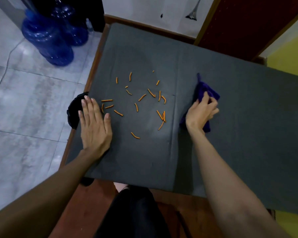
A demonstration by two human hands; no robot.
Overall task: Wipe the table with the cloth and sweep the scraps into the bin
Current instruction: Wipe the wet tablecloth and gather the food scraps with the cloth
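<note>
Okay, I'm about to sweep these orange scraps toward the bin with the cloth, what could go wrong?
The bin shows only partly past the table edge, so scraps pushed wide may drop on the floor. The left hand lies flat in the path. The cloth is bunched under the right hand, so it may skip pieces.

Two blue water jugs (48, 40) on grey tiled floor (24, 103), red wooden board (244, 23) against wall

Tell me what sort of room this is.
Likely a home room or small kitchen area: tiled floor, big blue water jugs by the wall, and a wooden table under a grey mat strewn with orange scraps.
</note>
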